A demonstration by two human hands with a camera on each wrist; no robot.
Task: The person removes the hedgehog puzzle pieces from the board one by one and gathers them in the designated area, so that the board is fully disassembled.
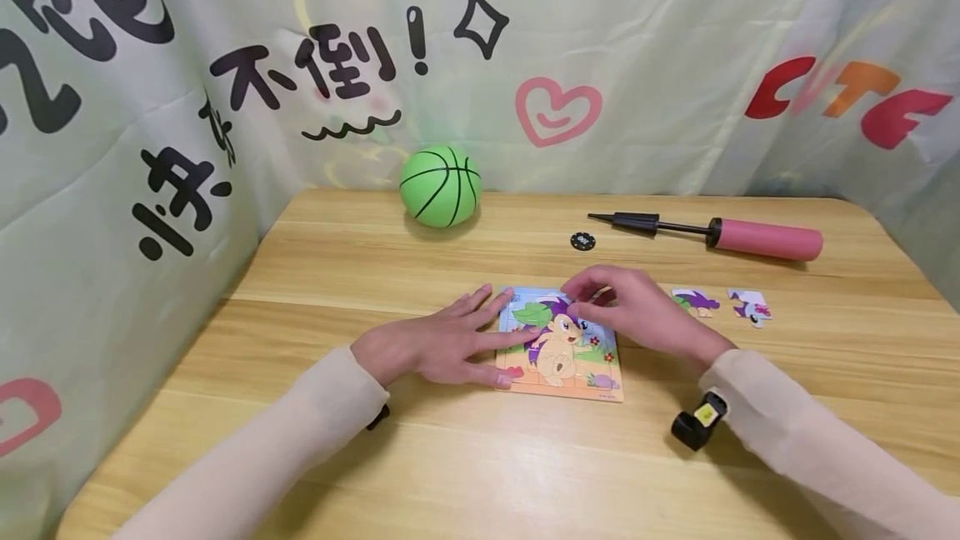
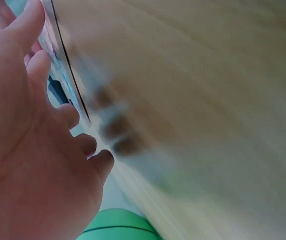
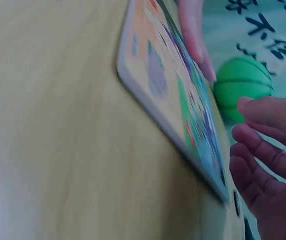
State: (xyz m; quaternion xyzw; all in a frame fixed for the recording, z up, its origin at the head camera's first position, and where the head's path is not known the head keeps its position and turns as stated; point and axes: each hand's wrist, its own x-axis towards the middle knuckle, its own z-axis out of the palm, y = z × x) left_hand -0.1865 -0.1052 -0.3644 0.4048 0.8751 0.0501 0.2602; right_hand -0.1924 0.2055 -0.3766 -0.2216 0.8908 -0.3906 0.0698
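Note:
A square jigsaw puzzle (image 1: 573, 373) with a purple-haired hedgehog cartoon lies on the table in the head view. My left hand (image 1: 457, 344) reaches over its left side with fingers spread, the fingertips over the picture. At the upper edge is my right hand (image 1: 637, 307), its thumb and fingers loosely bent close to the board. The right wrist view shows the right fingers (image 3: 262, 150) bent beside the puzzle's edge, with nothing visible between thumb and fingertips. Two loose puzzle pieces, one with a purple shape (image 1: 696, 302) and one with a pink bow (image 1: 750, 307), lie to the right.
A green ball (image 1: 441, 187) with black lines sits at the back of the wooden table (image 1: 465, 457). Behind the puzzle lie a black round chip (image 1: 582, 241) and a pink-handled hand pump (image 1: 765, 240). A printed cloth (image 1: 660, 65) hangs along the back and left.

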